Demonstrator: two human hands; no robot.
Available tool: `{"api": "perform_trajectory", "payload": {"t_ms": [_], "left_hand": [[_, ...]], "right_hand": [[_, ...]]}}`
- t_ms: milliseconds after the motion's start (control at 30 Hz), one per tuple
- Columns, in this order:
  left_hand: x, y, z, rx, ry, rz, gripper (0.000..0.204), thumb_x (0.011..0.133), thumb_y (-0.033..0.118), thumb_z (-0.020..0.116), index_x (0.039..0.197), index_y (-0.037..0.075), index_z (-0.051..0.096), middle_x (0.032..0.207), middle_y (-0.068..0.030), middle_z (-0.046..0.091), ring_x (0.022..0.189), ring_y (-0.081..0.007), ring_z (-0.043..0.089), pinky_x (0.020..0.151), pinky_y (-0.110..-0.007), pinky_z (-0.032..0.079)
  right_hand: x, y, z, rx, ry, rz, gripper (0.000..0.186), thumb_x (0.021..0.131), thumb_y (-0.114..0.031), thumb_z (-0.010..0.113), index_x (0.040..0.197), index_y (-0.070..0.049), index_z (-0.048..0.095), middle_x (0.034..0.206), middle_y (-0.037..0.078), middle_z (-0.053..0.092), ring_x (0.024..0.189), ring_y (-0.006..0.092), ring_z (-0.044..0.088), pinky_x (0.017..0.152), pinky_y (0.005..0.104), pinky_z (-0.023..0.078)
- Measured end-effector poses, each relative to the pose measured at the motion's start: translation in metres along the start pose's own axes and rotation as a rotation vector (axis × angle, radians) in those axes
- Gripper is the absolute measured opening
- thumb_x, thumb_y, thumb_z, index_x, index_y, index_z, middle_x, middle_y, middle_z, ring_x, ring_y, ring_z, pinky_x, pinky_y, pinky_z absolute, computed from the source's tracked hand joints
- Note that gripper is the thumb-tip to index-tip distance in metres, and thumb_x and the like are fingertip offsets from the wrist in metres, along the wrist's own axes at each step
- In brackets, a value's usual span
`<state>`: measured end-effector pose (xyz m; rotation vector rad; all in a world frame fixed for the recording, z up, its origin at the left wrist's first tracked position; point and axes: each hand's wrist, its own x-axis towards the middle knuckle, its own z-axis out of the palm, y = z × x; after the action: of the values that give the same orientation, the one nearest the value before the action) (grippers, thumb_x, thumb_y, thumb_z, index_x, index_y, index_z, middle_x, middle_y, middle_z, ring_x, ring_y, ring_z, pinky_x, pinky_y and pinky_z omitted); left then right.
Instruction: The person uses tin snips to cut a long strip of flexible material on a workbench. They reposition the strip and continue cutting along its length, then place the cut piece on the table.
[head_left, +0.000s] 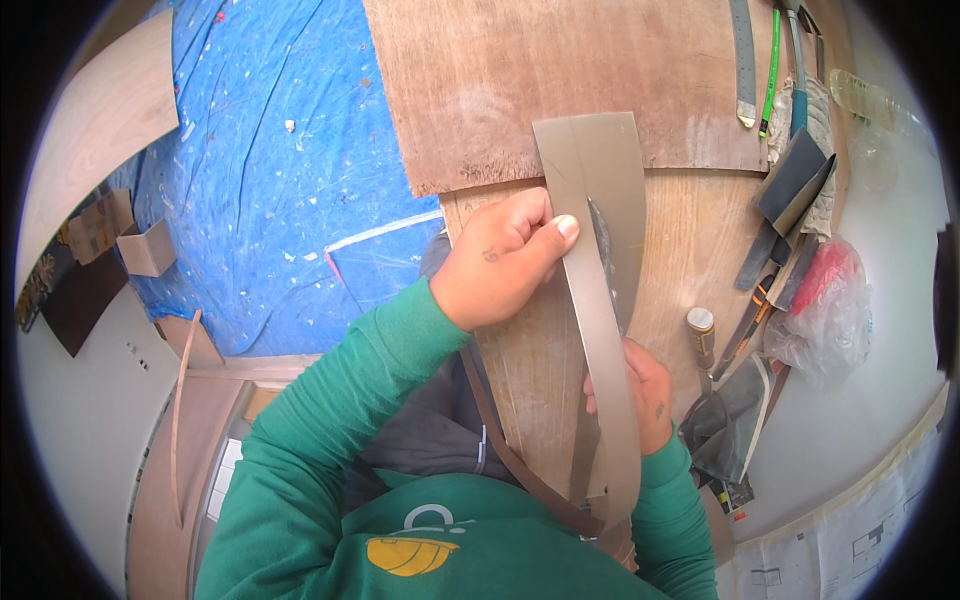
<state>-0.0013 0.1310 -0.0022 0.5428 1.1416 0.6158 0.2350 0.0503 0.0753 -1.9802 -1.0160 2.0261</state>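
Observation:
A long, thin beige laminate strip [605, 370] runs from the board's front edge back toward my body, curling near me. A lengthwise split opens in its middle, parting a narrow band from a wider piece [622, 190]; dark material shows in the gap. My left hand [510, 255] pinches the narrow band's left edge, thumb on top, beside the upper end of the split. Lower down, my right hand [645, 395] is closed around the strip from the right; most of its fingers are hidden behind it. Beneath lies a light wood panel [690, 240].
A reddish plywood sheet [560, 70] covers the far part. At right lie a metal ruler [742, 60], green pencil [769, 75], dark folded sheets [795, 180], a utility knife [748, 325], a white-capped container [702, 335] and a plastic bag [825, 325]. Blue tarp [270, 180] spreads left.

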Motion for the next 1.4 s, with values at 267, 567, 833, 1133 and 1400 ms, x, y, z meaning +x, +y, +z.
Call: {"api": "perform_trajectory", "payload": {"t_ms": [267, 567, 833, 1133, 1400], "left_hand": [[0.002, -0.002, 0.004, -0.023, 0.094, 0.035, 0.022, 0.108, 0.021, 0.059, 0.098, 0.002, 0.062, 0.079, 0.0007, 0.059, 0.070, -0.0064, 0.055, 0.063, -0.026, 0.046], [-0.001, 0.004, 0.001, -0.017, 0.048, 0.004, 0.022, 0.109, 0.022, 0.058, 0.104, 0.001, 0.063, 0.078, 0.0020, 0.057, 0.071, -0.0059, 0.055, 0.065, -0.026, 0.046], [0.000, 0.002, -0.001, -0.016, 0.037, 0.012, 0.023, 0.109, 0.023, 0.057, 0.106, 0.001, 0.063, 0.078, 0.0019, 0.058, 0.070, -0.0055, 0.054, 0.064, -0.026, 0.046], [0.000, 0.002, 0.000, -0.036, 0.049, -0.015, 0.024, 0.109, 0.024, 0.057, 0.104, 0.002, 0.063, 0.076, 0.0016, 0.058, 0.069, -0.0054, 0.053, 0.063, -0.026, 0.045], [-0.005, -0.002, -0.003, -0.075, 0.013, -0.079, 0.026, 0.109, 0.027, 0.056, 0.107, 0.003, 0.065, 0.076, 0.0017, 0.059, 0.067, -0.0044, 0.050, 0.060, -0.024, 0.041]], "right_hand": [[-0.009, 0.014, 0.000, 0.016, 0.003, 0.039, 0.030, 0.104, -0.025, 0.058, 0.117, 0.001, 0.067, 0.084, 0.005, 0.067, 0.067, 0.0122, 0.062, 0.061, 0.0267, 0.049], [-0.005, -0.003, 0.008, 0.016, 0.007, 0.053, 0.023, 0.102, -0.017, 0.055, 0.111, 0.000, 0.067, 0.085, 0.005, 0.067, 0.069, 0.0124, 0.063, 0.064, 0.0272, 0.051], [-0.006, -0.006, -0.002, -0.003, -0.085, 0.029, 0.039, 0.108, -0.029, 0.058, 0.126, 0.006, 0.060, 0.090, 0.005, 0.063, 0.078, 0.0088, 0.056, 0.069, 0.0281, 0.049], [-0.005, -0.010, 0.003, 0.044, -0.039, -0.034, 0.040, 0.108, -0.030, 0.060, 0.123, 0.007, 0.060, 0.088, 0.004, 0.063, 0.078, 0.0066, 0.055, 0.067, 0.0263, 0.047], [-0.003, -0.008, 0.001, -0.001, -0.105, -0.005, 0.041, 0.107, -0.030, 0.057, 0.124, 0.007, 0.061, 0.087, 0.004, 0.061, 0.078, 0.0096, 0.051, 0.071, 0.0282, 0.046]]}}
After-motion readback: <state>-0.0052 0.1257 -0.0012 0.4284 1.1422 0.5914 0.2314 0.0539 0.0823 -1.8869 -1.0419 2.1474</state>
